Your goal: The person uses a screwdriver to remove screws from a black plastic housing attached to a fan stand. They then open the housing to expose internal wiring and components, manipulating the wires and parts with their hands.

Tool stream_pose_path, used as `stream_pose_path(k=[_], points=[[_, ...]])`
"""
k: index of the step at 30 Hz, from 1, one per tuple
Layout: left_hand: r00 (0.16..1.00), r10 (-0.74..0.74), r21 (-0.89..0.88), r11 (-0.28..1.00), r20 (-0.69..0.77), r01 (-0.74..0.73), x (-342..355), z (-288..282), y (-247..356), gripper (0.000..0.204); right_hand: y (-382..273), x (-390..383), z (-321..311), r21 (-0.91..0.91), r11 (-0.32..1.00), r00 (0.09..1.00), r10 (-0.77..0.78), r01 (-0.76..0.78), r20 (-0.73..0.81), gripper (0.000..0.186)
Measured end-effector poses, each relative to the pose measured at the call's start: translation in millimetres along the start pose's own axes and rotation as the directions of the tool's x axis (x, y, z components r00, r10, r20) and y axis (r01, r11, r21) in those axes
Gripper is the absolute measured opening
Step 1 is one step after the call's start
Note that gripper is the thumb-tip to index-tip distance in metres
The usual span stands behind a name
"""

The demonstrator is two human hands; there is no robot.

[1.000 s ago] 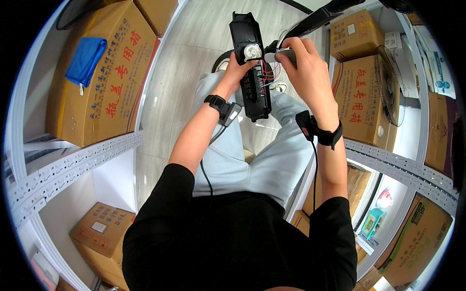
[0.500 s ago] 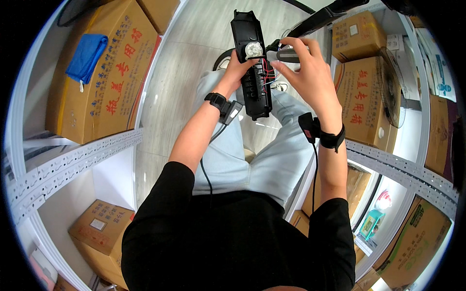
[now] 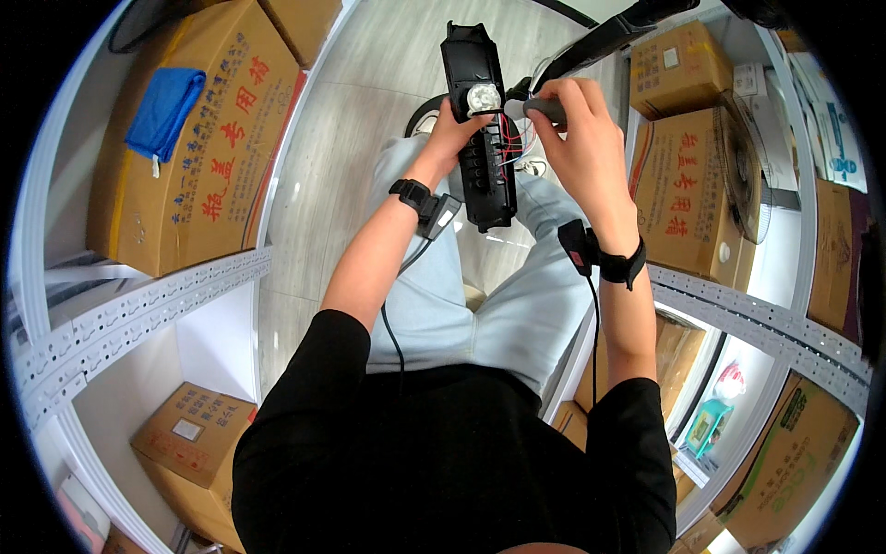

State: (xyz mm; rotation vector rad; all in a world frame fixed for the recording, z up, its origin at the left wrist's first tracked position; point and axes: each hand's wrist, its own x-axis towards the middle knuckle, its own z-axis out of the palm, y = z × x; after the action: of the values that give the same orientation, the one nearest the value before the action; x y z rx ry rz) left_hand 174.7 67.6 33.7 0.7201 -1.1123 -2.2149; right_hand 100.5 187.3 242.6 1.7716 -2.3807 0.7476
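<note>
A long black plastic housing (image 3: 489, 189) is held up over my lap, tilted slightly. It carries a round clear lens (image 3: 483, 97) and a row of dark slots below that. Thin red, blue and white wires (image 3: 513, 138) loop out along its right side. My left hand (image 3: 449, 138) is closed round the housing's left edge, with the thumb on top just under the lens. Between the fingers of my right hand (image 3: 580, 125) is a tool with a dark grey handle (image 3: 546, 111); its pale end is beside the lens and wires. What kind of tool it is cannot be made out.
Metal shelving (image 3: 148, 319) with cardboard boxes flanks me on the left, a folded blue cloth (image 3: 166, 113) lying on one. More boxes (image 3: 683, 185) and a wire fan guard (image 3: 746, 166) line the right. A black bar (image 3: 609, 37) rises ahead. Cables hang from both wrist straps.
My right hand has turned and closed in around the grey tool, its fingers drawn together and the handle tilting. The left hand and the housing have hardly moved.
</note>
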Motion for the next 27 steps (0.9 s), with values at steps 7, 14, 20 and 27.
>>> stream_pose_path(k=[7,14,20,27], points=[[0.996,0.085,-0.041,0.996,-0.005,-0.085,-2.6,1.3,0.0,0.088,-2.4,-5.6,-14.9,0.103,0.994,0.992,0.058,-0.047,-0.108,0.022],[0.979,0.157,-0.008,0.988,0.127,-0.157,-3.5,2.7,8.4,0.065,9.5,-11.6,-18.4,0.102,0.987,0.973,0.141,-0.124,-0.184,0.023],[0.982,0.118,0.014,0.993,0.148,-0.121,-1.6,-1.7,1.1,0.023,23.7,-16.2,-17.0,0.108,0.983,0.963,0.166,-0.146,-0.211,0.025],[0.99,0.118,0.056,0.991,0.077,-0.122,1.4,-2.8,-6.6,0.017,26.4,-21.7,-18.0,0.165,0.953,0.929,0.287,-0.253,-0.232,0.032]])
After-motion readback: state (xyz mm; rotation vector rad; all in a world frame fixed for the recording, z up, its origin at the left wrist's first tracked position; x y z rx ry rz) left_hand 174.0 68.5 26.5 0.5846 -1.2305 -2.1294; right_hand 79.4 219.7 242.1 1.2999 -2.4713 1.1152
